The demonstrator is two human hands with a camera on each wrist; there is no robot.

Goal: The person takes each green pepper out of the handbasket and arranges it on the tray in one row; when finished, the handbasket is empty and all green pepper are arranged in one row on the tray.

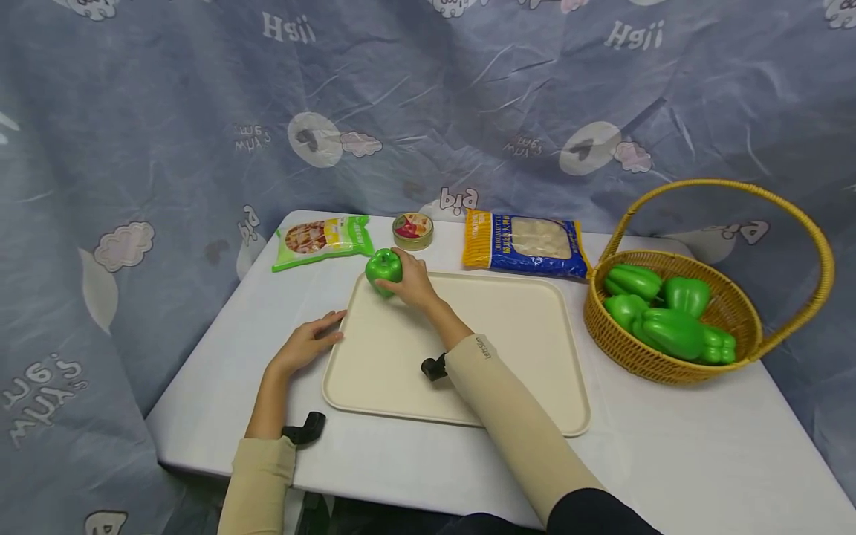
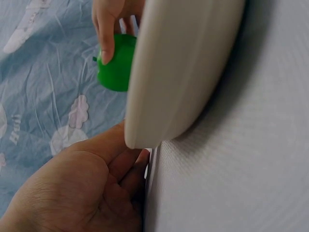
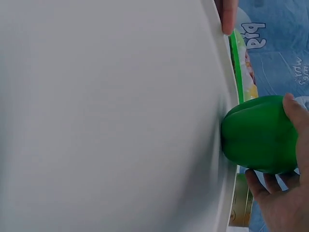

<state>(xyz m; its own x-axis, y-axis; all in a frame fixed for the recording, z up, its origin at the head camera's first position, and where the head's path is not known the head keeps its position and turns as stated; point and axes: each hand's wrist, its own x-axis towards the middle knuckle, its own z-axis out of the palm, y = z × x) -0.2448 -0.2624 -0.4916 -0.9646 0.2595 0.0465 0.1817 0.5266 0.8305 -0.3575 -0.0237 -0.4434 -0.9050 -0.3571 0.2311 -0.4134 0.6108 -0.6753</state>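
My right hand [image 1: 416, 284] grips a green bell pepper [image 1: 383, 270] at the far left corner of the beige tray [image 1: 495, 349]. Thumb and fingers hold the pepper [image 3: 258, 135] from its sides in the right wrist view; its base is at the tray's surface, whether touching I cannot tell. Beside the tray's left edge lies my left hand [image 1: 310, 343], its fingertips at the rim. Seen from the left wrist, that hand [image 2: 72, 186] has loosely extended fingers by the tray's corner [image 2: 164, 96], partly hidden behind it.
Behind the tray lie a green snack bag [image 1: 324, 240], a small round tin [image 1: 412, 230] and a blue and yellow pasta pack [image 1: 524, 244]. At the right stands a wicker basket [image 1: 611, 349] with a tall handle, holding several green peppers [image 1: 672, 331]. A patterned curtain hangs behind the white table [image 1: 221, 416].
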